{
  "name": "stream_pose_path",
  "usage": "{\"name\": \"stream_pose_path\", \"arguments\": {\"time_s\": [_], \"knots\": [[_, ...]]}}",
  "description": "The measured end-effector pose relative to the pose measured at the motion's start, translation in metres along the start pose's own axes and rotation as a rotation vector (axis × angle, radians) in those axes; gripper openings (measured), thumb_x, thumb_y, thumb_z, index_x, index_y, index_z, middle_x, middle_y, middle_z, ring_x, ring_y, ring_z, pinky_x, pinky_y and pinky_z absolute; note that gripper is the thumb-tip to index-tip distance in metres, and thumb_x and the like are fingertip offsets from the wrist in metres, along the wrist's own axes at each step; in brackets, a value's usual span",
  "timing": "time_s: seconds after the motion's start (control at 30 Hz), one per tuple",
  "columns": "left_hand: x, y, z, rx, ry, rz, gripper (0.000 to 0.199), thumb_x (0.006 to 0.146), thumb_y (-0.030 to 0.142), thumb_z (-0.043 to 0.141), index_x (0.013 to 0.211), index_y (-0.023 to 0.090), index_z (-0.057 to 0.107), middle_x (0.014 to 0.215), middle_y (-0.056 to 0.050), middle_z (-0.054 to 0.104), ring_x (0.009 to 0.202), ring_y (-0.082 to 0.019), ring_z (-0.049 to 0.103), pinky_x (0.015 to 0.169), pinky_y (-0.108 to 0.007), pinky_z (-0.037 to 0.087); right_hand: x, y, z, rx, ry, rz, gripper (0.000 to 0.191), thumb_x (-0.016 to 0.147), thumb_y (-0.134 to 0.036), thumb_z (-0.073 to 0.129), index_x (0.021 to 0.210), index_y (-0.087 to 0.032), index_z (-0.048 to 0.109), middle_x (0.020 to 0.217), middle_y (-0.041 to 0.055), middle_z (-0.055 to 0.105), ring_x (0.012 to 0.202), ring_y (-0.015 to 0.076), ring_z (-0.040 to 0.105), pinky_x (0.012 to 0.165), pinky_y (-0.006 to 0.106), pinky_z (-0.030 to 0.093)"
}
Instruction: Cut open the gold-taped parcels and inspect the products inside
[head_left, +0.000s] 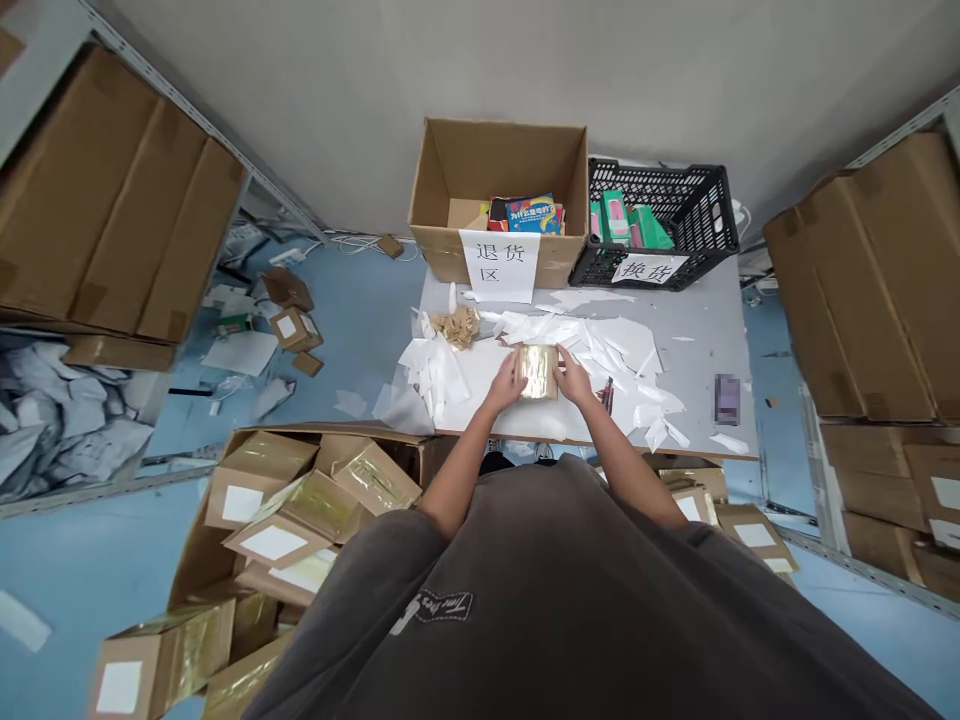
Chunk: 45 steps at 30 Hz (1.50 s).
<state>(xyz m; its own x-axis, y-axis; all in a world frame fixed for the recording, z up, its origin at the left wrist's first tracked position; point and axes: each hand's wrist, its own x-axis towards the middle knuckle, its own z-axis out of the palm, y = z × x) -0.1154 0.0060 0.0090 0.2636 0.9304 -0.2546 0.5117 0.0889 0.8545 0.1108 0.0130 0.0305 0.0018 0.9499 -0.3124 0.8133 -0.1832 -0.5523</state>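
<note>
A small cardboard box covered with shiny clear tape is between my two hands above the table. My left hand is closed around its left side, and my right hand grips its right side. A small dark thing shows by the right fingers, too small to name. Torn white paper pieces lie around the box on the table. To the left is a crumpled clump of brown tape. Right of my right hand lies a small dark and red object that I cannot identify.
A cardboard carton with colourful boxes or books and a black crate with green-pink boxes stand at the back. Taped parcels fill a large carton at left. Shelves with big cartons flank both sides.
</note>
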Motion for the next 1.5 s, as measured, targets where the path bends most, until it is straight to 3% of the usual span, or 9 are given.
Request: {"name": "stream_pose_path", "arguments": {"time_s": [0.13, 0.3, 0.6, 0.8, 0.93, 1.07, 1.17, 1.33, 1.5], "knots": [[0.005, -0.017, -0.009, 0.029, -0.131, 0.059, 0.080, 0.103, 0.051, 0.069, 0.172, 0.023, 0.042, 0.184, -0.014, 0.025, 0.171, -0.035, 0.025, 0.136, -0.047, 0.033, -0.004, -0.001, 0.015, 0.007, 0.063, 0.017, 0.067, 0.107, -0.035, 0.045, 0.171, -0.017, 0.045, 0.145, 0.0149, 0.073, 0.113, 0.0306, 0.076, 0.103, 0.044, 0.059], [-0.007, -0.031, -0.014, -0.014, -0.308, 0.094, 0.108, 0.085, 0.036, 0.091, 0.176, 0.029, 0.034, 0.188, -0.013, 0.000, 0.166, -0.042, 0.035, 0.124, -0.048, 0.049, -0.048, 0.007, 0.032, 0.069, -0.067, -0.130, 0.078, 0.091, -0.028, 0.061, 0.168, -0.021, 0.050, 0.169, 0.0136, 0.053, 0.147, 0.0312, 0.059, 0.109, 0.048, 0.059], [0.026, -0.022, -0.024, -0.013, -0.137, -0.005, 0.071, 0.105, 0.046, 0.065, 0.171, 0.037, 0.043, 0.155, -0.002, 0.069, 0.139, -0.030, 0.069, 0.118, -0.041, 0.055, -0.037, 0.002, 0.026, 0.110, 0.186, 0.098, 0.066, 0.107, -0.038, 0.049, 0.171, -0.024, 0.045, 0.138, 0.0120, 0.078, 0.106, 0.0292, 0.079, 0.103, 0.046, 0.061], [0.035, -0.039, -0.001, 0.063, -0.436, 0.067, 0.102, 0.092, 0.042, 0.076, 0.179, 0.023, 0.025, 0.181, -0.013, 0.034, 0.167, -0.039, 0.033, 0.134, -0.053, 0.036, -0.004, 0.010, 0.050, 0.153, 0.101, 0.177, 0.074, 0.099, -0.027, 0.051, 0.171, -0.016, 0.044, 0.165, 0.0154, 0.058, 0.145, 0.0322, 0.062, 0.123, 0.050, 0.050], [0.010, -0.057, -0.009, 0.129, -0.456, 0.072, 0.104, 0.091, 0.038, 0.080, 0.179, 0.027, 0.025, 0.186, -0.011, 0.019, 0.173, -0.038, 0.015, 0.137, -0.053, 0.031, -0.035, 0.028, 0.055, 0.181, 0.057, 0.111, 0.082, 0.097, -0.030, 0.058, 0.175, -0.019, 0.036, 0.175, 0.0142, 0.045, 0.156, 0.0305, 0.050, 0.123, 0.048, 0.051], [-0.018, -0.061, -0.011, 0.148, -0.602, 0.073, 0.122, 0.079, 0.028, 0.092, 0.179, 0.031, 0.022, 0.188, -0.012, 0.008, 0.169, -0.042, 0.026, 0.130, -0.049, 0.042, -0.082, 0.032, 0.066, 0.196, -0.214, 0.024, 0.111, 0.080, -0.025, 0.079, 0.179, -0.024, 0.027, 0.173, 0.0156, 0.046, 0.155, 0.0347, 0.051, 0.126, 0.050, 0.046], [-0.028, -0.051, -0.005, 0.194, -0.544, 0.017, 0.108, 0.087, 0.023, 0.085, 0.178, 0.029, 0.028, 0.186, -0.014, 0.020, 0.164, -0.041, 0.039, 0.125, -0.048, 0.048, -0.100, 0.022, 0.074, 0.165, -0.241, 0.062, 0.110, 0.081, -0.023, 0.077, 0.179, -0.023, 0.027, 0.165, 0.0180, 0.055, 0.145, 0.0370, 0.060, 0.121, 0.052, 0.051], [-0.015, -0.020, -0.011, 0.123, -0.257, 0.025, 0.075, 0.102, 0.042, 0.070, 0.172, 0.035, 0.043, 0.160, -0.003, 0.064, 0.130, -0.028, 0.074, 0.114, -0.038, 0.056, -0.086, 0.016, 0.042, 0.112, 0.011, 0.074, 0.075, 0.100, -0.029, 0.057, 0.173, -0.026, 0.042, 0.144, 0.0115, 0.073, 0.123, 0.0326, 0.073, 0.112, 0.049, 0.056], [0.014, -0.001, -0.003, 0.118, -0.201, -0.087, 0.086, 0.106, 0.050, 0.062, 0.179, 0.029, 0.022, 0.152, -0.008, 0.071, 0.118, -0.029, 0.077, 0.108, -0.041, 0.058, -0.041, 0.015, 0.021, 0.176, 0.177, 0.134, 0.071, 0.104, -0.033, 0.045, 0.174, -0.023, 0.038, 0.145, 0.0126, 0.074, 0.114, 0.0323, 0.076, 0.106, 0.049, 0.060]]}}
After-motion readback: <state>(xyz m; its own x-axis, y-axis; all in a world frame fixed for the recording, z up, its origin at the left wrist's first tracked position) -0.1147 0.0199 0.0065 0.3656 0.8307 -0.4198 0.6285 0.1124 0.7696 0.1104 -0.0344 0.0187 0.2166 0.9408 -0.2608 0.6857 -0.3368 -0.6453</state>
